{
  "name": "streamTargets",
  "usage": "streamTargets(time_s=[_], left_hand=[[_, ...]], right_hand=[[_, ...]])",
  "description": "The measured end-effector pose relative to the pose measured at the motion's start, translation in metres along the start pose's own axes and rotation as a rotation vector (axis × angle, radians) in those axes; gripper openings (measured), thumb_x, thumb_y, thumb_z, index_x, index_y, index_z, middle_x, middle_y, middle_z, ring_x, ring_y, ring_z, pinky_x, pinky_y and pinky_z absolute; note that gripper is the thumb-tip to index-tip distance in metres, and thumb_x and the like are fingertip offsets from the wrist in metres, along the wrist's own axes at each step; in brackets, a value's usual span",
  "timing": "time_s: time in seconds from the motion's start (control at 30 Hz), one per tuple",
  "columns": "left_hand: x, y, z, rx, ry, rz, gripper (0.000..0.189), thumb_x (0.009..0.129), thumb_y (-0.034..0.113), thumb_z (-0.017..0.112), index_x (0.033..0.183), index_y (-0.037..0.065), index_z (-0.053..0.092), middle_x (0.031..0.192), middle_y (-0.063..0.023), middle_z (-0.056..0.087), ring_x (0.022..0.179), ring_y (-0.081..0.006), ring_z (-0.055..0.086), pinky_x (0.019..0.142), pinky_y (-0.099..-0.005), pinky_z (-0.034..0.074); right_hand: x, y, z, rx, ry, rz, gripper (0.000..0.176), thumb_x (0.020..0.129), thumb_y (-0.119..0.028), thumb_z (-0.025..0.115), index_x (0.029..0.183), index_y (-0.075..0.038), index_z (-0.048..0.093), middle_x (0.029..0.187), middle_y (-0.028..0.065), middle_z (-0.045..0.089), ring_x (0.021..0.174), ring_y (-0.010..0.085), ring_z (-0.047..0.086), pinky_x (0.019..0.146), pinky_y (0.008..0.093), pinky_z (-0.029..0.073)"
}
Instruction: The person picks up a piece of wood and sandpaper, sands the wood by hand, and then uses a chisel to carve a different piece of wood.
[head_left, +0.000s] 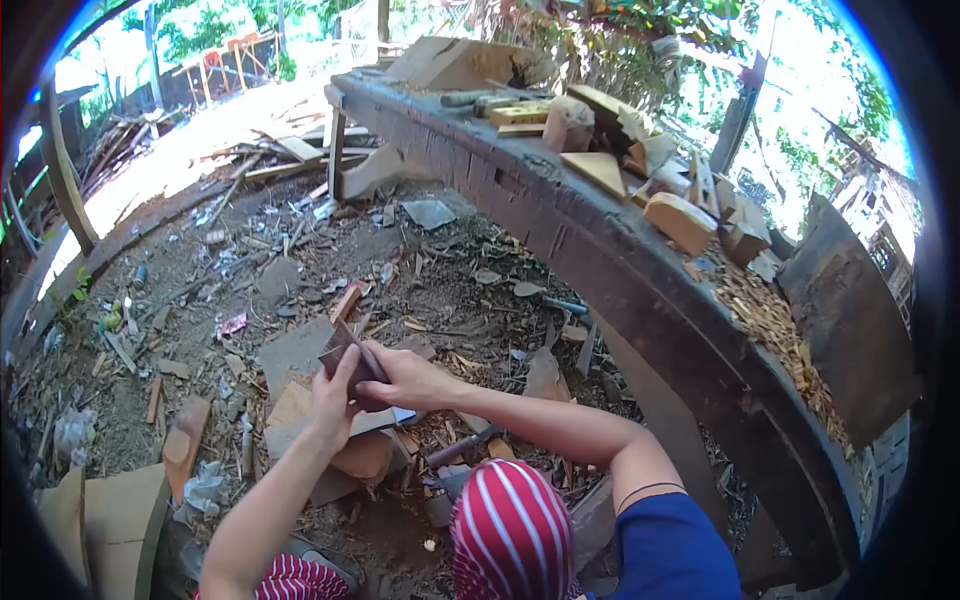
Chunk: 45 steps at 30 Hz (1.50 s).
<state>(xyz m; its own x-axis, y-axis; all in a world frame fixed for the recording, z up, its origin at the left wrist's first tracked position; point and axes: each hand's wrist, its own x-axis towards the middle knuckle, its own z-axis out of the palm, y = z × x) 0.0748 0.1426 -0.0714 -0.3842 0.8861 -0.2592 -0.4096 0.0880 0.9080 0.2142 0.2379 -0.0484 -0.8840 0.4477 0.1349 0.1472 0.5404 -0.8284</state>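
Observation:
Both my hands are together low in the middle of the view, over the littered ground. My left hand (336, 398) is closed around the near side of a dark brown flat piece (340, 345), thumb along its face. My right hand (408, 380) grips the same piece from the right, fingers wrapped over its curved dark edge. Its lower part is hidden by the fingers, and I cannot tell its material. Beneath the hands lies a wooden block (365, 455) among boards and chips. A dark cylindrical handle (462, 447) rests on the ground to their right.
A long, heavy wooden bench (600, 250) curves across the right, carrying wood blocks (680, 222), offcuts and a heap of shavings (775, 325). My striped knee (514, 530) is close below the hands. Boards (120, 520) stand at lower left; scraps cover the dirt.

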Motion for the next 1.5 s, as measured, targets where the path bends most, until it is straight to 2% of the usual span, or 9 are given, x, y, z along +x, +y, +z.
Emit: streamTargets(time_s=[0.33, 0.47, 0.67, 0.83, 1.07, 1.2, 1.27, 1.33, 1.5], left_hand=[[-0.031, 0.068, -0.06, -0.198, 0.02, 0.083, 0.019, 0.095, 0.027, 0.059, 0.1, 0.008, 0.059, 0.088, -0.0043, 0.063, 0.078, -0.0176, 0.062, 0.074, -0.0318, 0.053], [-0.028, 0.034, -0.075, -0.242, 0.113, -0.05, 0.029, 0.093, 0.035, 0.061, 0.106, 0.01, 0.056, 0.089, -0.0069, 0.063, 0.078, -0.02, 0.062, 0.074, -0.0319, 0.053], [-0.028, 0.042, -0.059, -0.072, 0.136, 0.006, 0.029, 0.093, 0.032, 0.061, 0.106, 0.009, 0.05, 0.09, -0.0101, 0.062, 0.072, -0.0239, 0.064, 0.059, -0.0404, 0.056], [-0.019, 0.044, -0.082, -0.159, 0.136, 0.021, 0.028, 0.091, 0.033, 0.063, 0.102, 0.01, 0.052, 0.085, -0.0077, 0.061, 0.065, -0.0212, 0.061, 0.055, -0.037, 0.055], [0.001, 0.032, -0.123, -0.194, 0.264, 0.017, 0.027, 0.091, 0.031, 0.063, 0.102, 0.009, 0.051, 0.083, -0.0075, 0.061, 0.064, -0.022, 0.061, 0.051, -0.0369, 0.055], [-0.01, 0.034, -0.11, -0.099, 0.309, 0.085, 0.026, 0.092, 0.03, 0.062, 0.103, 0.009, 0.05, 0.08, -0.0073, 0.06, 0.063, -0.0226, 0.061, 0.05, -0.0367, 0.054], [-0.011, 0.034, -0.11, -0.082, 0.288, 0.075, 0.025, 0.092, 0.028, 0.062, 0.103, 0.009, 0.05, 0.079, -0.0073, 0.06, 0.063, -0.0223, 0.061, 0.051, -0.0364, 0.054], [-0.012, 0.036, -0.11, -0.073, 0.26, 0.055, 0.024, 0.092, 0.029, 0.061, 0.102, 0.009, 0.051, 0.079, -0.0072, 0.06, 0.063, -0.0217, 0.061, 0.051, -0.0363, 0.055], [-0.001, 0.032, -0.115, -0.081, 0.201, -0.015, 0.024, 0.094, 0.031, 0.059, 0.1, 0.009, 0.052, 0.08, -0.0063, 0.061, 0.063, -0.0189, 0.061, 0.051, -0.0355, 0.055]], right_hand=[[-0.064, -0.089, -0.124, -0.855, 0.312, -0.094, 0.049, 0.093, -0.031, 0.059, 0.135, -0.007, 0.048, 0.114, 0.0163, 0.064, 0.099, 0.0317, 0.065, 0.083, 0.0431, 0.054], [-0.103, -0.113, -0.23, -1.197, 0.66, 0.118, 0.023, 0.088, -0.023, 0.057, 0.095, -0.002, 0.06, 0.099, 0.0193, 0.067, 0.091, 0.0359, 0.067, 0.08, 0.0478, 0.054], [-0.186, -0.069, -0.405, -1.282, 0.731, 0.76, 0.041, 0.088, -0.034, 0.051, 0.114, -0.004, 0.062, 0.111, 0.0228, 0.065, 0.106, 0.0384, 0.062, 0.092, 0.0496, 0.049], [-0.241, -0.031, -0.461, -0.992, 0.758, 1.099, 0.067, 0.093, -0.055, 0.042, 0.138, -0.005, 0.048, 0.136, 0.0218, 0.052, 0.121, 0.0384, 0.054, 0.102, 0.0467, 0.042], [-0.222, -0.048, -0.431, -0.907, 0.867, 1.226, 0.087, 0.088, -0.075, 0.029, 0.141, -0.008, 0.046, 0.144, 0.0165, 0.046, 0.135, 0.0329, 0.042, 0.11, 0.0478, 0.032], [-0.233, -0.024, -0.457, -0.937, 0.793, 1.031, 0.058, 0.085, -0.047, 0.052, 0.111, 0.002, 0.067, 0.118, 0.0223, 0.065, 0.113, 0.036, 0.061, 0.089, 0.0402, 0.051], [-0.268, 0.028, -0.506, -0.596, 1.022, 0.907, 0.026, 0.081, -0.021, 0.063, 0.09, 0.003, 0.067, 0.083, 0.0097, 0.067, 0.07, 0.021, 0.063, 0.064, 0.0366, 0.051], [-0.284, 0.0, -0.483, -0.172, 1.148, 0.749, 0.027, 0.086, -0.019, 0.062, 0.105, 0.0, 0.064, 0.09, 0.0067, 0.066, 0.074, 0.0189, 0.062, 0.065, 0.0358, 0.051], [-0.312, -0.039, -0.461, -0.023, 1.025, 0.637, 0.032, 0.092, -0.017, 0.057, 0.122, -0.006, 0.056, 0.098, 0.0029, 0.064, 0.08, 0.0146, 0.062, 0.068, 0.0347, 0.051]])
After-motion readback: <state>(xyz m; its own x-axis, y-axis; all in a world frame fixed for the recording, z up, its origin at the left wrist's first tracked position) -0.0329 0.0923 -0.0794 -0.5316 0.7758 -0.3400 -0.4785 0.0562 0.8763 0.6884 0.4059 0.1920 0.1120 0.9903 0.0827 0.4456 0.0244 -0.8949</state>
